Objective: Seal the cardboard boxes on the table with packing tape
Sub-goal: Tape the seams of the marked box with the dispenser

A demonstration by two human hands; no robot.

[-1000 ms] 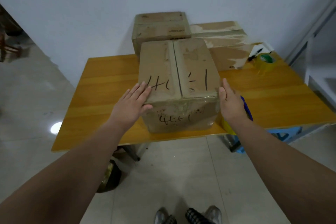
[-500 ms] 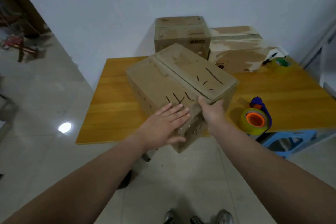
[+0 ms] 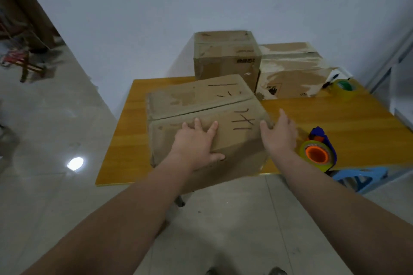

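A large cardboard box [image 3: 201,100] with black marker strokes on its closed flaps lies at the front of the wooden table [image 3: 348,118], its near corner past the table's edge. My left hand [image 3: 196,143] presses flat on the near flap with fingers spread. Flat against the box's right side rests my right hand [image 3: 279,134], fingers straight. A tape dispenser [image 3: 318,153] with an orange core and blue handle stands on the table just right of my right hand. Two more cardboard boxes stand at the back: a tall one [image 3: 225,56] and a torn, lower one [image 3: 290,73].
A roll of tape [image 3: 345,88] with a green core and a black marker [image 3: 333,78] lie at the table's back right. A blue plastic stool [image 3: 362,176] stands under the table's right front. Shiny tiled floor [image 3: 55,129] stretches to the left.
The box has been turned about a quarter turn on the table, so its flap seam now runs left to right. My left hand moved onto the top, my right hand to the box's right side.
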